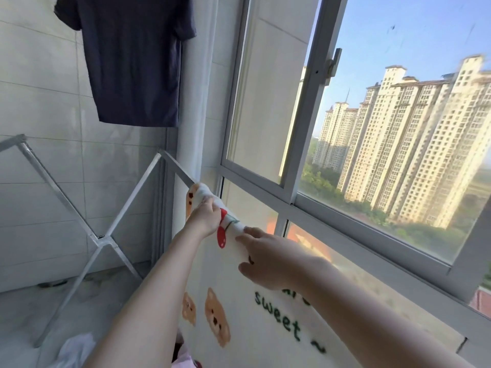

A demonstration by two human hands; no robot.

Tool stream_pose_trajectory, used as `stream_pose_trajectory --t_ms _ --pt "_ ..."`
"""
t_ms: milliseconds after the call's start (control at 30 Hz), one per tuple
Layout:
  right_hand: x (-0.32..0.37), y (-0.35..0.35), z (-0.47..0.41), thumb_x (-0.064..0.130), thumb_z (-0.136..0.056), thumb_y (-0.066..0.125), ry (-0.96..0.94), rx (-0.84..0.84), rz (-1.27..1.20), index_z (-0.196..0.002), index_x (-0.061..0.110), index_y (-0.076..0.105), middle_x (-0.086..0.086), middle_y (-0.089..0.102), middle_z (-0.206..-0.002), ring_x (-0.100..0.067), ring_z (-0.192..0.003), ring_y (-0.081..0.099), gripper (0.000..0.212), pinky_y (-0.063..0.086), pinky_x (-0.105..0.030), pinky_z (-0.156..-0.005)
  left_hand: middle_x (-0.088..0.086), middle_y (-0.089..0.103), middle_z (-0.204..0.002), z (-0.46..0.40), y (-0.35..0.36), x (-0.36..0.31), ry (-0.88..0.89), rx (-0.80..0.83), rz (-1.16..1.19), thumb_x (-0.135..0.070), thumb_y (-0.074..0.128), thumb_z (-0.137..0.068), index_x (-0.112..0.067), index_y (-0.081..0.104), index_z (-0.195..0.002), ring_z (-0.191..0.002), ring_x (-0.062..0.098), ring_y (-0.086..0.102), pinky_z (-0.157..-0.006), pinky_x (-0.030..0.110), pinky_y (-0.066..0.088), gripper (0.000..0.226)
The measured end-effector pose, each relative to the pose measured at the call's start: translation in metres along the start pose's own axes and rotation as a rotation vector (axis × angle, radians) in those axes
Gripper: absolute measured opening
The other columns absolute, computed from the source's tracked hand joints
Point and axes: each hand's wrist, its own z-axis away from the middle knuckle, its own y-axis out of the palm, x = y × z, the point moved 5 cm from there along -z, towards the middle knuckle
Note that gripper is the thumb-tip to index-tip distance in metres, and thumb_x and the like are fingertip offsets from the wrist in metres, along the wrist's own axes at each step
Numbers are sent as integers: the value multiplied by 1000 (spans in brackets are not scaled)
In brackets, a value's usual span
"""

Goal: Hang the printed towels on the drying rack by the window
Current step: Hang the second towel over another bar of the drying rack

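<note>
A white printed towel [247, 309] with brown bears, red cherries and green lettering hangs over the window-side bar of the metal drying rack [175, 168]. My left hand [206, 217] grips the towel's top edge on the bar near its far end. My right hand [261, 257] lies closer to me on the same edge, thumb and fingers pinching the cloth. The bar under the towel is hidden.
The rack's crossed legs [103, 239] stand to the left on a tiled floor. A dark navy T-shirt [132, 59] hangs above by the wall. The window frame [305, 205] runs along the right. White and pink cloth [77, 349] lies at the bottom left.
</note>
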Motion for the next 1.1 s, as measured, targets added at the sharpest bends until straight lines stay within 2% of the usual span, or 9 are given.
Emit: stream_pose_trajectory --t_ms 133,233,467,533,633,767,867,967,1100 --pt "-2 -3 7 31 -88 42 20 -17 -30 -143 26 22 1 36 -144 -28 -113 53 59 50 -37 -81 16 54 -127 20 -9 6 33 -199 194 -36 44 -90 -11 38 -134 -100 23 53 -72 28 45 51" --pt "-2 -3 13 24 -87 43 57 -28 -33 -139 23 30 -5 49 -128 -29 -101 56 54 49 -34 -70 12 54 -129 33 -4 2 96 -125 271 -37 50 -88 -13 45 -130 -107 22 51 -79 25 41 49" --pt "-3 -28 35 14 -73 52 128 -209 14 -93 16 64 -7 60 -90 -27 -71 55 23 38 -26 -52 5 69 -84 59 -12 -16 220 -249 251 -30 65 -78 -13 74 -79 -78 15 58 -60 13 39 19" --pt "-5 -36 39 20 -69 53 149 -242 52 -71 16 58 -3 55 -73 -22 -60 49 7 30 -24 -47 10 70 -70 59 -19 -11 172 -222 295 -29 62 -79 -10 71 -66 -73 25 64 -62 24 50 25" --pt "-8 -36 38 24 -69 51 184 -220 67 -55 16 40 0 43 -60 -18 -49 36 20 23 -24 -45 14 70 -77 52 -35 8 69 -286 294 -20 56 -78 -2 68 -73 -79 29 64 -68 29 47 22" --pt "-5 -33 30 29 -79 47 159 -265 50 -73 15 56 -3 51 -71 -22 -62 48 18 30 -26 -48 9 61 -119 32 -35 26 -19 -264 259 -19 53 -83 -9 56 -116 -109 27 56 -80 28 40 34" --pt "0 -31 21 29 -86 44 104 -315 29 -93 14 62 -4 57 -88 -24 -78 55 25 39 -29 -56 8 56 -124 17 -19 22 -35 -141 306 -29 50 -86 -18 44 -130 -104 28 59 -74 31 46 46" --pt "4 -30 11 30 -87 46 70 -350 2 -96 14 63 -4 59 -93 -23 -79 57 25 42 -30 -58 4 61 -110 7 -14 14 -40 -188 314 -37 56 -80 -22 52 -119 -92 27 64 -69 31 52 42" --pt "6 -32 -1 27 -86 48 31 -390 5 -96 14 63 -4 59 -92 -23 -76 55 23 33 -26 -49 11 72 -81 0 -23 7 -34 -342 322 -16 64 -74 -11 73 -81 -83 31 68 -76 35 57 13"
